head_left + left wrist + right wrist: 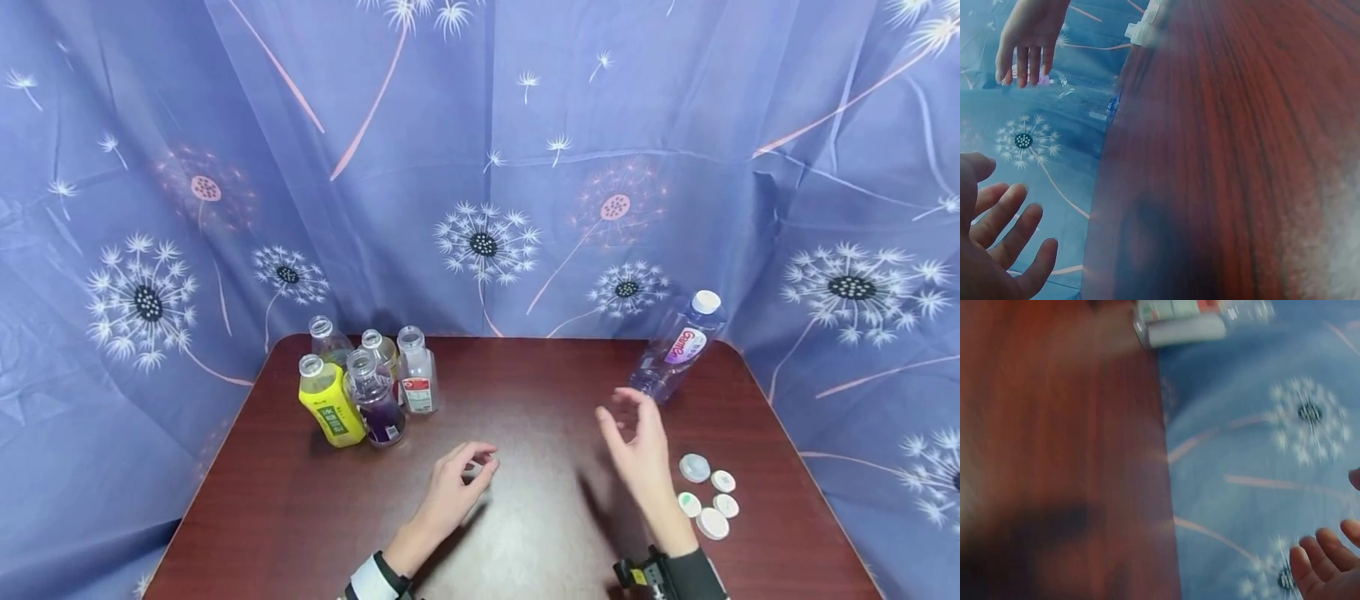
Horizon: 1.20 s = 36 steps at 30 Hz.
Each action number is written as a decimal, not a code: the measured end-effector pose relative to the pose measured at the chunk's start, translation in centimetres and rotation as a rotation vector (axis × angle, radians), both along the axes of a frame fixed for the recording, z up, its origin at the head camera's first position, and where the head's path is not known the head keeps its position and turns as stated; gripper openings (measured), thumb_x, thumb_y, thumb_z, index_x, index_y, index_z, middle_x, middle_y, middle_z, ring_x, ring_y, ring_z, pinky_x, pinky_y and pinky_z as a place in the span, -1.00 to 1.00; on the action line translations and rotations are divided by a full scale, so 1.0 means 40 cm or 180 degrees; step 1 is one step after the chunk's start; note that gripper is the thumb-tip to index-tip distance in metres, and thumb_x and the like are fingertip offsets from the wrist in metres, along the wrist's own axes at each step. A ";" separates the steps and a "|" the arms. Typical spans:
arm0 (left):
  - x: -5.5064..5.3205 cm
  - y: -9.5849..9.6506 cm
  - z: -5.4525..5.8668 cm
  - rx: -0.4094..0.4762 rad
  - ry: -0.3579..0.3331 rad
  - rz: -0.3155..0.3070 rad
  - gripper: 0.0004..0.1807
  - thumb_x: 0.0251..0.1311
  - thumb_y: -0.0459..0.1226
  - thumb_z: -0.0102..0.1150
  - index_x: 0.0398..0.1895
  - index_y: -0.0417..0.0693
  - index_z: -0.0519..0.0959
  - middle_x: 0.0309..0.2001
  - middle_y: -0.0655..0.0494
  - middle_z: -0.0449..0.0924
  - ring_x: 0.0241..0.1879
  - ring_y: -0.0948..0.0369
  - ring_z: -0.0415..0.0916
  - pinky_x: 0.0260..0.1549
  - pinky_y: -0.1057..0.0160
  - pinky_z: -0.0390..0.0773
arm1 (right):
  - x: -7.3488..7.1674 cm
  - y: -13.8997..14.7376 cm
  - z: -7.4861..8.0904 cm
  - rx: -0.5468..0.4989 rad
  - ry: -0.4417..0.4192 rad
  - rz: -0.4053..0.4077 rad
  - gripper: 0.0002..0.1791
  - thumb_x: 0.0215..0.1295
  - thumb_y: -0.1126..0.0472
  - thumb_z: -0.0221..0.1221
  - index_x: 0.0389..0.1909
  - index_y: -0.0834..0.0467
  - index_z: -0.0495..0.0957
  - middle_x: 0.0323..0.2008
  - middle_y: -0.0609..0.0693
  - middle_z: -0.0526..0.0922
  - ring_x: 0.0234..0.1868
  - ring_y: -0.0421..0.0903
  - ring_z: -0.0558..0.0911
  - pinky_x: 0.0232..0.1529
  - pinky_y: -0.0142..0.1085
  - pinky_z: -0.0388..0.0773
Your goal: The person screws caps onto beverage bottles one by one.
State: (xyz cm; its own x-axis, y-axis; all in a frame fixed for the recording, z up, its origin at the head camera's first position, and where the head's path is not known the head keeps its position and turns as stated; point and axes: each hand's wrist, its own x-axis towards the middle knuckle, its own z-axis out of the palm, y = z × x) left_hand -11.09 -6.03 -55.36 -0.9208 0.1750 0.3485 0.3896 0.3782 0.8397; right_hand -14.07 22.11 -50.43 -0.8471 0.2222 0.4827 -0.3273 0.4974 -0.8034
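My left hand (455, 487) hovers over the middle of the table, its fingers loosely bent and holding nothing. In the left wrist view its fingers (1007, 228) are spread apart. My right hand (641, 446) is raised, thumb and fingers apart, in front of a tall clear purple-tinted bottle (660, 371) with a white cap and a pink-and-white label. That bottle stands at the back right, its base partly hidden by the fingertips. Several white bottle caps (713, 523) lie on the table, right of the right hand.
Several uncapped bottles stand grouped at the back left: a yellow bottle (335, 408), a purple bottle (378, 412), a clear bottle (417, 362) with a red-and-white label, and others behind. A blue dandelion-print curtain (555, 192) hangs around the dark red wooden table (517, 400).
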 end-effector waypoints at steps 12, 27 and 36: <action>0.006 -0.012 -0.003 0.0031 -0.0010 0.0053 -0.78 0.32 -0.34 0.36 0.01 -0.05 0.70 -0.15 0.13 0.73 -0.15 0.20 0.68 -0.12 0.15 0.74 | 0.085 -0.109 -0.072 0.0614 0.0016 0.0871 -0.53 0.21 0.44 0.39 0.15 0.35 0.54 -0.03 0.16 0.66 -0.12 0.05 0.66 -0.17 -0.10 0.71; -0.078 -0.162 0.111 0.0039 0.2042 0.2172 -0.28 -0.05 -0.26 0.60 0.23 -0.29 0.55 0.15 -0.30 0.51 0.14 -0.20 0.39 0.22 0.10 0.29 | 0.079 -0.092 -0.085 0.0547 -0.0397 0.0836 -0.61 0.33 0.38 0.35 0.14 0.30 0.56 -0.01 0.12 0.67 -0.07 0.14 0.66 -0.13 -0.03 0.72; -0.109 -0.241 0.142 -0.0501 0.1447 0.2601 -0.10 0.04 -0.20 0.64 0.43 -0.28 0.40 0.25 -0.33 0.38 0.09 -0.30 0.24 0.05 -0.19 0.37 | 0.086 -0.089 -0.095 0.0479 -0.0502 0.0894 -0.63 0.36 0.38 0.31 0.14 0.34 0.55 0.03 0.15 0.67 -0.04 0.09 0.65 -0.12 -0.06 0.74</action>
